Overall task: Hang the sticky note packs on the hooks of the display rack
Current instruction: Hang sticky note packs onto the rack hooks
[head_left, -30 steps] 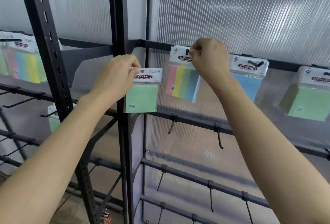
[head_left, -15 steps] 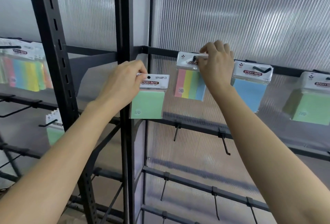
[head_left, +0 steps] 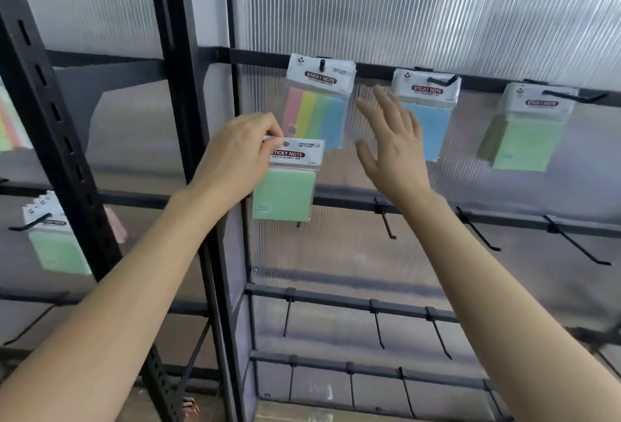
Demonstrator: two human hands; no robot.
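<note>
Green sticky note pack [head_left: 285,193] dangles from my left hand [head_left: 235,156], its header card pinched between thumb and fingers, in front of the rack [head_left: 178,52] and just below the striped pack [head_left: 316,109] on its hook [head_left: 322,63]; my right hand [head_left: 393,142] is empty, fingers spread, hovering between that striped pack and the blue pack [head_left: 430,119]; a second green pack [head_left: 524,132] hangs farther right.
</note>
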